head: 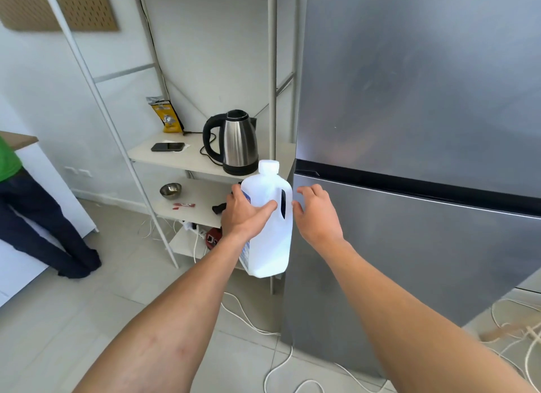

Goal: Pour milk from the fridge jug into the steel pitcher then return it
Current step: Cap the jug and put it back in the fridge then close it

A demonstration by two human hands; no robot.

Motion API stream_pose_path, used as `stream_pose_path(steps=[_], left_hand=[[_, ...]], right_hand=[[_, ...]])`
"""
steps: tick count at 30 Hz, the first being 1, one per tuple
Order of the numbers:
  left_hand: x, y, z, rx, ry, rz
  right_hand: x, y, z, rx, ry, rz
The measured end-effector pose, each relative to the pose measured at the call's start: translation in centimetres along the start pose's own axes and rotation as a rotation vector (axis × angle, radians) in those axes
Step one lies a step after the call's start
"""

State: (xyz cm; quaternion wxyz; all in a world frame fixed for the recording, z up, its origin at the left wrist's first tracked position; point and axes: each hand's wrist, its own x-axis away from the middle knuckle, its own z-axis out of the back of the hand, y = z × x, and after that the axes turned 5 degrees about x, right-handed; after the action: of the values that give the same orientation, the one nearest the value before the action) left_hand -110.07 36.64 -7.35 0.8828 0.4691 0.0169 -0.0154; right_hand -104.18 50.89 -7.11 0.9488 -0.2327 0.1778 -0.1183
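Head view: the left hand (244, 214) grips the milk jug (270, 243) off the floor, cap uppermost. Its fingers wrap the jug's left side, and the thumb lies beside the handle opening. Just right of the thumb, the right hand (317, 214) holds nothing, its fingers loosely curled at the closed fridge (409, 246) door's edge. Contact cannot be confirmed.

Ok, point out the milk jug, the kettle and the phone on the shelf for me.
milk jug (269, 243): head view, on its white body below the handle.
kettle (239, 144): head view, on its steel side.
phone (167, 147): head view, on its dark screen.
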Motion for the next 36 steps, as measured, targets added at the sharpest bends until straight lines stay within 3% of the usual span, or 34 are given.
stream_pose_path(steps=[6,12,36], left_hand=[[-0.7,1.1,-0.4,-0.025,0.061,0.020],[-1.4,1.1,-1.2,-0.044,0.089,0.026],[-0.1,0.1,-2.5,-0.124,0.114,0.068]], right_hand=[[-1.7,0.8,0.5,0.231,-0.043,0.060],[-3.3,1.6,-0.7,0.471,0.113,0.040],[-5.1,2.9,-0.6,0.572,0.168,0.031]])
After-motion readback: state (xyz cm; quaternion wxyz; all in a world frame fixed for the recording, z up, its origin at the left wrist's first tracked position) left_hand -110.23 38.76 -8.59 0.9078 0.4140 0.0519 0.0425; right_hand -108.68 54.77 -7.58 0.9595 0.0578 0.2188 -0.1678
